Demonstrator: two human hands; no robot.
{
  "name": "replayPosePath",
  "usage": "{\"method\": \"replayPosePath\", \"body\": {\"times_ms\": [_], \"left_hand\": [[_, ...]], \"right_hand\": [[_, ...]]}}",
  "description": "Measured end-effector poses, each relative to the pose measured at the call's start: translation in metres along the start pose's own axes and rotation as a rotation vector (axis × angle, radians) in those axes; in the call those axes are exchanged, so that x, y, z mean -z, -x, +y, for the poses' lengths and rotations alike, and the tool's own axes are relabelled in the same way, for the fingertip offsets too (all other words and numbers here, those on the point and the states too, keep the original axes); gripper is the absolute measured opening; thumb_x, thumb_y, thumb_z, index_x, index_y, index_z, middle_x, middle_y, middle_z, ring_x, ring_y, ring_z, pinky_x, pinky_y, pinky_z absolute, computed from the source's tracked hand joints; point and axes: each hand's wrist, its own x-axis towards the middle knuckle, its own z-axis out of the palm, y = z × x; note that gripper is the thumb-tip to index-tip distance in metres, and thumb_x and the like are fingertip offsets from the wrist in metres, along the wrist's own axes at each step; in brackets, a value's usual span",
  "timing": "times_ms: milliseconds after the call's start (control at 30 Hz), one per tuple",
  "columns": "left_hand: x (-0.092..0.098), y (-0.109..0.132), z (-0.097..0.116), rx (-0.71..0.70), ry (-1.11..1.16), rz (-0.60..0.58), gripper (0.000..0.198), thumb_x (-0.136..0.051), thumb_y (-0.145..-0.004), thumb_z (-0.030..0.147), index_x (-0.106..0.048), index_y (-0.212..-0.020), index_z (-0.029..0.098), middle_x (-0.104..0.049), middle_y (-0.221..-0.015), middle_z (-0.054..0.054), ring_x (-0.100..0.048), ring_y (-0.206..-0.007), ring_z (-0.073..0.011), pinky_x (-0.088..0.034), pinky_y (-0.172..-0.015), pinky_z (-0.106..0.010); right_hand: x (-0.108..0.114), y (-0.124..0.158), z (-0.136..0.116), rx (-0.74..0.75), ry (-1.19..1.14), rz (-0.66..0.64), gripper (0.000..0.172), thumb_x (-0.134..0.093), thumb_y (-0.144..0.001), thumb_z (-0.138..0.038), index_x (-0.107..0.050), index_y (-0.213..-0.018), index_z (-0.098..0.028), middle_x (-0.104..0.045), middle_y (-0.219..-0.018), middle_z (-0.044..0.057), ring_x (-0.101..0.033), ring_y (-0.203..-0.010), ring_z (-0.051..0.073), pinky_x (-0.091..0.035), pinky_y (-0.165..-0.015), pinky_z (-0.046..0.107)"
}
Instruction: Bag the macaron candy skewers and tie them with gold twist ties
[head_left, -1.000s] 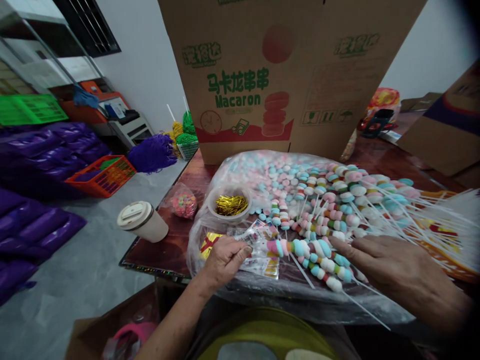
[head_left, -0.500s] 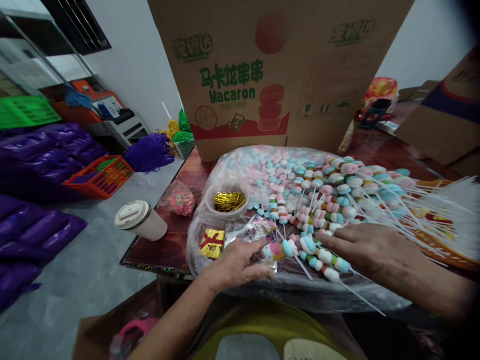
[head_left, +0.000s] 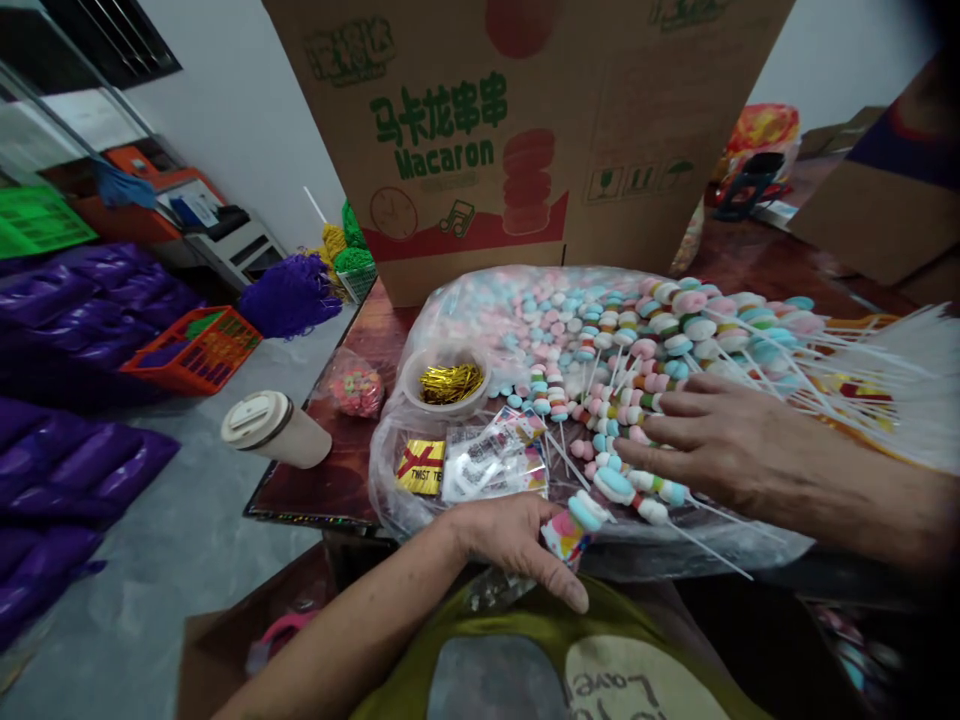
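Observation:
My left hand [head_left: 517, 540] is closed around a marshmallow skewer [head_left: 585, 512] at the table's front edge. A colourful printed wrapper covers its lower part, and white and pale blue pieces stick out at the top. My right hand [head_left: 697, 430] lies palm down over the pile of marshmallow skewers [head_left: 645, 380], fingers stretched out and a little apart. Its fingertips touch or hover just above the pieces; which one I cannot tell. Printed clear bags [head_left: 495, 460] lie flat beyond my left hand, beside a gold twist-tie packet [head_left: 420, 467].
A bowl of gold twist ties [head_left: 450, 385] stands on the plastic sheet. A lidded cup [head_left: 277, 428] leans at the table's left edge near a small bag of pink pieces [head_left: 356, 388]. A tall cardboard box [head_left: 480, 200] blocks the back. White sticks [head_left: 915, 380] fan out at right.
My left hand has drawn the wrapped skewer down towards my body, uncovering the flat bags. My right hand's fingers have spread and shifted slightly up over the pile. The view has tilted a little.

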Motion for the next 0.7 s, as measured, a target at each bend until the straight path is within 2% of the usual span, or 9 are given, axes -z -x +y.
{"method": "replayPosePath", "body": {"times_ms": [67,133,267,333,433,567,633,700], "left_hand": [[-0.004,-0.003,-0.001,0.028,0.054,-0.079,0.049,-0.078,-0.042,0.056,-0.056,-0.059,0.015,-0.052,-0.052,0.006,-0.042,-0.047,-0.0065,-0.036,-0.046,-0.020],[-0.007,-0.004,-0.002,0.054,0.139,-0.108,0.051,-0.078,-0.039,0.056,-0.056,-0.060,0.015,-0.053,-0.052,0.005,-0.044,-0.046,-0.0066,-0.037,-0.044,-0.020],[-0.009,-0.004,-0.005,0.114,0.370,-0.053,0.053,-0.082,-0.035,0.050,-0.056,-0.065,0.014,-0.059,-0.056,0.003,-0.054,-0.049,-0.0091,-0.046,-0.050,-0.022],[-0.007,-0.004,-0.006,0.152,0.343,-0.065,0.052,-0.084,-0.035,0.044,-0.057,-0.067,0.014,-0.059,-0.054,0.004,-0.054,-0.047,-0.0078,-0.045,-0.048,-0.020],[-0.004,-0.006,-0.004,0.208,0.269,-0.150,0.048,-0.086,-0.036,0.037,-0.059,-0.068,0.014,-0.057,-0.051,0.006,-0.052,-0.043,-0.0060,-0.044,-0.043,-0.017],[-0.004,-0.009,-0.002,0.191,0.341,-0.246,0.048,-0.086,-0.037,0.036,-0.059,-0.070,0.013,-0.059,-0.053,0.005,-0.053,-0.043,-0.0064,-0.047,-0.045,-0.018],[-0.004,-0.008,-0.001,0.188,0.371,-0.261,0.049,-0.086,-0.038,0.038,-0.058,-0.069,0.013,-0.060,-0.055,0.004,-0.055,-0.045,-0.0075,-0.048,-0.047,-0.020],[-0.003,-0.007,-0.001,0.204,0.351,-0.231,0.049,-0.085,-0.039,0.039,-0.056,-0.068,0.013,-0.060,-0.056,0.004,-0.055,-0.046,-0.0084,-0.047,-0.047,-0.021]], "right_hand": [[0.001,-0.003,-0.002,0.052,0.015,0.021,0.028,-0.037,-0.090,-0.018,-0.057,-0.109,-0.024,-0.058,-0.072,0.002,-0.046,-0.069,0.017,-0.029,-0.067,0.034],[-0.002,-0.004,-0.005,0.061,0.045,0.035,0.031,-0.033,-0.091,-0.017,-0.057,-0.110,-0.021,-0.058,-0.073,0.003,-0.045,-0.070,0.017,-0.030,-0.068,0.035],[-0.008,0.003,-0.008,0.044,0.089,0.020,0.033,-0.029,-0.093,-0.017,-0.057,-0.111,-0.020,-0.057,-0.073,0.003,-0.045,-0.070,0.017,-0.032,-0.069,0.035],[-0.008,0.006,-0.006,0.057,0.121,0.040,0.032,-0.030,-0.093,-0.017,-0.057,-0.111,-0.020,-0.056,-0.074,0.003,-0.045,-0.069,0.017,-0.033,-0.070,0.035],[-0.002,0.005,-0.005,0.101,0.198,0.130,0.028,-0.036,-0.090,-0.015,-0.056,-0.110,-0.017,-0.056,-0.073,0.003,-0.047,-0.070,0.018,-0.035,-0.072,0.037],[0.005,0.001,-0.004,0.151,0.238,0.241,0.027,-0.041,-0.087,-0.012,-0.054,-0.110,-0.012,-0.058,-0.077,0.006,-0.051,-0.074,0.020,-0.038,-0.075,0.041],[0.001,0.002,-0.005,0.174,0.231,0.235,0.026,-0.039,-0.088,-0.012,-0.054,-0.109,-0.012,-0.059,-0.078,0.007,-0.051,-0.074,0.021,-0.038,-0.072,0.040],[-0.008,0.005,-0.006,0.186,0.206,0.169,0.027,-0.036,-0.088,-0.012,-0.054,-0.109,-0.012,-0.058,-0.076,0.006,-0.050,-0.070,0.020,-0.037,-0.067,0.037]]}}
